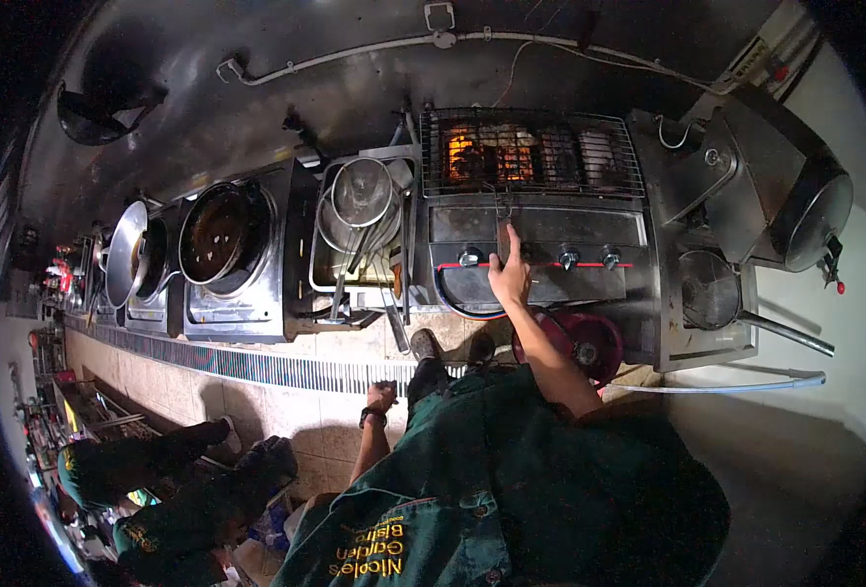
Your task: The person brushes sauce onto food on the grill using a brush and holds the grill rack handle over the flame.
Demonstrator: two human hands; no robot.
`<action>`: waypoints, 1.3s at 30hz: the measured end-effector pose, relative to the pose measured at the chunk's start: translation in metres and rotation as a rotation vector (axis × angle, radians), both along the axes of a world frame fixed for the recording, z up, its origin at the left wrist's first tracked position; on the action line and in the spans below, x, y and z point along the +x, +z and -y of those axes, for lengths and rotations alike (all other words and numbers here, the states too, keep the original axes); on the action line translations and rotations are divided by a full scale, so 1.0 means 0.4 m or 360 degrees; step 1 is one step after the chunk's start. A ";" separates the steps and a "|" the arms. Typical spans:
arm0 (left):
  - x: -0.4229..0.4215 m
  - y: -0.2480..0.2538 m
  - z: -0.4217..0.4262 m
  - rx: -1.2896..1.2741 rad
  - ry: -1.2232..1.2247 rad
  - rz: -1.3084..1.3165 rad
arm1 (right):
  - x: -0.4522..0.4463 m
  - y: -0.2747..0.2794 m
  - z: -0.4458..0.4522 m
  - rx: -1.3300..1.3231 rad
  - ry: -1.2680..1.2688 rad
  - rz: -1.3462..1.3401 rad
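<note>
My right hand (509,276) reaches forward to a short brown handle (503,235) at the front of a wire grill basket (590,186). Its thumb and index finger lie on either side of that handle. The basket rests over the lit grill (539,223), where orange glow shows through the wires at the left. Pale and dark pieces of food lie under the mesh; their kind is unclear. Low beside my body, my left hand (381,396) hangs with curled fingers and nothing visible in it. A dark watch (373,417) circles that wrist.
Left of the grill, a tray (327,284) holds strainers (362,193) and utensils. Farther left, a wok (220,233) sits on a burner. A fryer basket (712,289) with a long handle is at right. A red round object (590,344) stands below. Co-workers (174,489) are at lower left.
</note>
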State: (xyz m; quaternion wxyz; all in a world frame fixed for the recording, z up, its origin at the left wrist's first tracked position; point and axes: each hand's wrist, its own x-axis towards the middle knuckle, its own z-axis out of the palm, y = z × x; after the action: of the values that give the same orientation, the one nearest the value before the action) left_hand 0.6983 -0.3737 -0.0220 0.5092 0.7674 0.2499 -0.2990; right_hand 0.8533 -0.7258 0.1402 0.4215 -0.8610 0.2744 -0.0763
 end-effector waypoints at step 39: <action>0.005 -0.034 -0.025 -0.0159 0.0026 0.0029 | 0.005 -0.042 0.002 -0.0174 0.0007 0.0239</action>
State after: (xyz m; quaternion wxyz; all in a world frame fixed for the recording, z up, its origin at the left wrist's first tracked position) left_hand 0.7004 -0.3638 -0.0358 0.5516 0.7416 0.2363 -0.3000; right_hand 0.8551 -0.7267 0.1232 0.3934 -0.8751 0.2356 -0.1545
